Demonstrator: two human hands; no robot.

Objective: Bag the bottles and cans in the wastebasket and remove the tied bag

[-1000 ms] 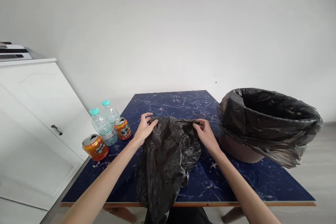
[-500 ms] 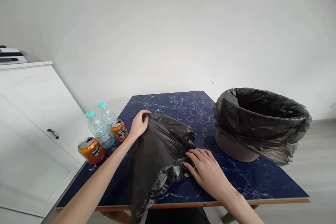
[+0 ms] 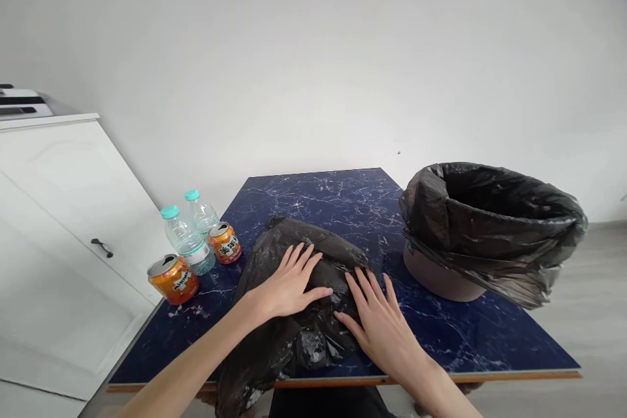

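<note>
Black plastic bag lies crumpled on the blue marbled table, part of it hanging over the front edge. Left hand and right hand rest on it palms down, near each other but apart, fingers spread, gripping nothing. Flattening it well probably calls for even pressure outward from the middle, one palm anchoring the thin film. Leftward, the front orange can reads "MIRINDA"; the rear can bears Chinese characters; the nearer bottle's label is illegible.
</note>
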